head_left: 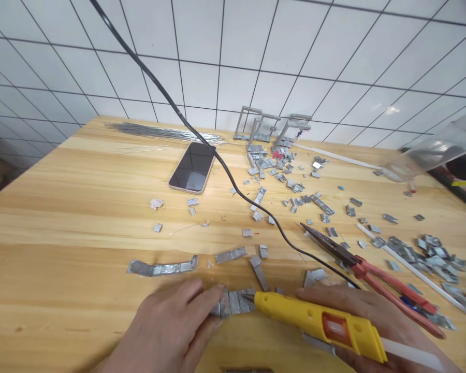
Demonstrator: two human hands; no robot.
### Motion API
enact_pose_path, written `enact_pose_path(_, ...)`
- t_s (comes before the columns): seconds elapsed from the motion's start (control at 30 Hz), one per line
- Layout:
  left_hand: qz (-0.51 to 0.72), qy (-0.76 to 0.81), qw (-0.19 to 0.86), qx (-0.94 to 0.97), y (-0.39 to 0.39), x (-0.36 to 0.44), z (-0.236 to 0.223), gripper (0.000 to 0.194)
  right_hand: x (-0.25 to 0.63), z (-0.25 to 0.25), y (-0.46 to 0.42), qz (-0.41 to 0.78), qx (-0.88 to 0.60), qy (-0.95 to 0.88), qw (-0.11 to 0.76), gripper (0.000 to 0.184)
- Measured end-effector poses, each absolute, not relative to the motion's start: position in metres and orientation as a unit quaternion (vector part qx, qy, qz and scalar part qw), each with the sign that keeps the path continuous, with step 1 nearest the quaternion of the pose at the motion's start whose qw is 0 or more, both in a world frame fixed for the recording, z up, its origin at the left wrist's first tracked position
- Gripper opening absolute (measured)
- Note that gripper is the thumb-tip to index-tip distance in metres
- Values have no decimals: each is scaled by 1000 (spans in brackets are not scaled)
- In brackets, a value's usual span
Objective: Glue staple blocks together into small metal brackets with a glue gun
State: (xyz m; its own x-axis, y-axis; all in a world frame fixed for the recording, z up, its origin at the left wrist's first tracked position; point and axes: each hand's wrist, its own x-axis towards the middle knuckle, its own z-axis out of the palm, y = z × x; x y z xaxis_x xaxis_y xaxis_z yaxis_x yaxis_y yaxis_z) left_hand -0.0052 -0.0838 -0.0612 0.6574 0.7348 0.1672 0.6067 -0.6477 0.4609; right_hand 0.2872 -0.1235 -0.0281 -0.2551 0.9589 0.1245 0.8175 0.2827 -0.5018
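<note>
My left hand pinches the left end of a short strip of joined grey pieces low over the table. In my right hand lies a yellow hot glue gun, its dark nozzle touching or just above the strip's right part. A white glue stick sticks out of the gun's back end. Just beyond my left hand rests a longer curved grey strip. Smaller grey strips lie past the nozzle. Red-handled long-nose pliers lie beside my right hand.
A black cord crosses the view down to my right hand. A phone and thin metal rods lie at the back. Small grey frames stand by the tiled wall. Grey scraps and a clear container are right.
</note>
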Motion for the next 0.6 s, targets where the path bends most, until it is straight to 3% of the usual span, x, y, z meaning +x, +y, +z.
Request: enact_pose_path(0.6,169,384,188,888,-85,-5,-63,25,277,-22,-122,176,-557,-779,230,32)
